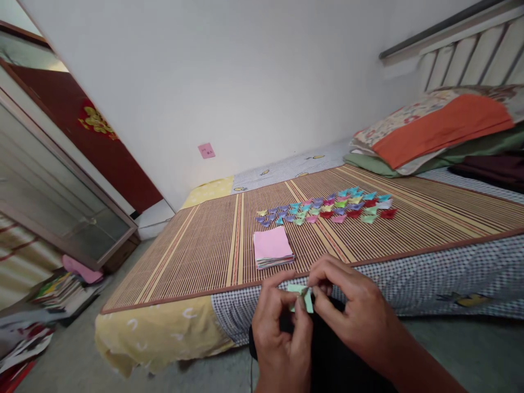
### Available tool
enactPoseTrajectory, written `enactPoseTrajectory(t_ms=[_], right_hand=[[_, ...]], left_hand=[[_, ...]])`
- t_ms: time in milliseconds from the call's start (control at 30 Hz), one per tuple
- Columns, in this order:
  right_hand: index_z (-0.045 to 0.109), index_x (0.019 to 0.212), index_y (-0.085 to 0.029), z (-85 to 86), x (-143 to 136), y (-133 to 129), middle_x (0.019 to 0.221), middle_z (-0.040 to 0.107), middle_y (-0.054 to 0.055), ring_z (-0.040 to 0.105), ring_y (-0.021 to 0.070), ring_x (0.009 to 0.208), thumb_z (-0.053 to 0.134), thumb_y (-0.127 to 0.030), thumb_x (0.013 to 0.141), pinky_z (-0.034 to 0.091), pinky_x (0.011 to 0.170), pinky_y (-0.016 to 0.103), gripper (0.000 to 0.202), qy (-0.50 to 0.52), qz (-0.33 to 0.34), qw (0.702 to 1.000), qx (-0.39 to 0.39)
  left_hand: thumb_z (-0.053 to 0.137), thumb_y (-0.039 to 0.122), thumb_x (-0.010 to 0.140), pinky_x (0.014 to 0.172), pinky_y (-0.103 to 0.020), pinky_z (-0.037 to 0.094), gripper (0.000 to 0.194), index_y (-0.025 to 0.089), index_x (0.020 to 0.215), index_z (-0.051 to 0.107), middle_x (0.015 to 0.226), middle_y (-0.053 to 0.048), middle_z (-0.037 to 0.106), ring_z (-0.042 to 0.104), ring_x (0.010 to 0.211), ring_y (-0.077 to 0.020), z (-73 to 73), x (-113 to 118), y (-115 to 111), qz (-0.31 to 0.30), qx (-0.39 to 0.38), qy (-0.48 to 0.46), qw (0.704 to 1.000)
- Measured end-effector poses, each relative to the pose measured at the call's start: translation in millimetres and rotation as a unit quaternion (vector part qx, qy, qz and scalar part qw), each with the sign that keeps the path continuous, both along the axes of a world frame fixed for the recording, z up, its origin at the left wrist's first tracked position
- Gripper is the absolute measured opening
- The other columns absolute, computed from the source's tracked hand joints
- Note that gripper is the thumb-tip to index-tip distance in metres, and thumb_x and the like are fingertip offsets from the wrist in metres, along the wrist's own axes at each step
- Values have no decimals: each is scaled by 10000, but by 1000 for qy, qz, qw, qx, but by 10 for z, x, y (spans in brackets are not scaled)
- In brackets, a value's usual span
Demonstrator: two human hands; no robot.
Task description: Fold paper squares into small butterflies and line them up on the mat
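Left hand [279,327] pinches the green paper [295,287] between thumb and forefinger, probably to steady so small a sheet. Right hand [355,303] has fingertips at its edge; from where I stand, can't tell if they grip. Paper sits at the left hand's 1 o'clock, the right's 9–10. Paper stack [272,245] at the sheet's 11, just inside the mat's [204,256] near edge, likely for easy reach. Folded pieces [326,214] in rows toward 12–1, presumably parked clear of the hands.
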State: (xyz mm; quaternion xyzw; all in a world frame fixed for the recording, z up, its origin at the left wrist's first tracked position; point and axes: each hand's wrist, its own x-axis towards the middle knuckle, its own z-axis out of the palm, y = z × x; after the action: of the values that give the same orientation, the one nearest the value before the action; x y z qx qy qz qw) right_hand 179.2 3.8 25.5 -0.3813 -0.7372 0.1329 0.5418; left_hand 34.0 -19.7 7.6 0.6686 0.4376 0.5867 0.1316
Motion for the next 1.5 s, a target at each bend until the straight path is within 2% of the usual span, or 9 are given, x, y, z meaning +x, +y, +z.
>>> enactPoseTrajectory(t_ms=[100, 233, 433, 567, 800, 967, 1133, 1333, 1500], right_hand=[[592, 863, -209, 1, 14, 2, 825, 623, 11, 590, 145, 712, 486, -12, 837, 483, 644, 258, 225, -5, 16, 1000, -5], [624, 889, -210, -26, -8, -10, 873, 652, 23, 638, 163, 793, 522, -42, 871, 506, 698, 276, 197, -9, 49, 999, -18], [606, 802, -203, -4, -5, -10, 787, 623, 7, 591, 141, 689, 511, -65, 887, 470, 624, 262, 188, 2, 38, 999, -22], [591, 770, -208, 43, 38, 1, 741, 605, -11, 548, 120, 619, 516, -89, 899, 445, 574, 238, 191, 20, 33, 999, -39], [571, 773, -218, -27, 58, 4, 701, 595, -23, 540, 120, 571, 527, -115, 879, 441, 527, 229, 154, 24, 68, 993, -95], [629, 910, -224, -77, 77, 37, 813, 697, 2, 643, 136, 635, 529, -134, 938, 492, 561, 233, 137, 72, 82, 986, -126], [627, 822, -219, -38, 87, 39, 813, 665, 4, 667, 146, 764, 485, -56, 921, 516, 692, 250, 238, 39, 74, 996, -14], [606, 834, -201, -48, 60, 37, 787, 609, 5, 563, 128, 637, 546, -64, 886, 471, 592, 249, 159, -3, 29, 1000, -5], [599, 846, -211, -23, 46, 25, 799, 623, 2, 562, 131, 630, 547, -35, 845, 468, 587, 252, 183, -28, 3, 999, -15]], left_hand=[[614, 99, 929, 801, -300, 544, 166, 208, 808, 650, 1147, -86, 717, 686, 1086, -233, -28, -16, -5, 8, -40, -21, 999], [625, 125, 932, 793, -298, 537, 150, 216, 825, 680, 1109, -81, 720, 669, 1131, -247, -33, -21, -8, 0, -30, -5, 1000], [639, 190, 937, 697, -270, 510, 148, 205, 795, 680, 1181, -83, 712, 694, 938, -208, -15, -33, -20, -23, -93, -56, 994], [659, 252, 944, 628, -260, 472, 164, 196, 790, 660, 1214, -75, 700, 628, 730, -142, -14, -63, -16, -28, -156, -96, 983], [685, 258, 927, 568, -240, 458, 164, 181, 783, 666, 1194, -89, 695, 544, 625, -100, 7, -64, 29, -55, -172, -126, 975], [701, 305, 926, 594, -226, 521, 177, 178, 804, 689, 1205, -84, 665, 616, 661, -97, 35, -66, 65, -94, -200, -182, 958], [725, 329, 914, 574, -201, 527, 161, 191, 830, 714, 1168, -60, 656, 631, 653, -83, 41, -41, 47, -111, -206, -200, 951], [637, 324, 979, 610, -221, 524, 148, 217, 903, 705, 1155, -68, 678, 650, 767, -136, 1, -28, 36, -105, -173, -131, 971], [604, 365, 990, 764, -308, 577, 191, 213, 927, 703, 1182, -120, 696, 692, 1009, -242, -20, -16, 58, -80, -127, -81, 985]])
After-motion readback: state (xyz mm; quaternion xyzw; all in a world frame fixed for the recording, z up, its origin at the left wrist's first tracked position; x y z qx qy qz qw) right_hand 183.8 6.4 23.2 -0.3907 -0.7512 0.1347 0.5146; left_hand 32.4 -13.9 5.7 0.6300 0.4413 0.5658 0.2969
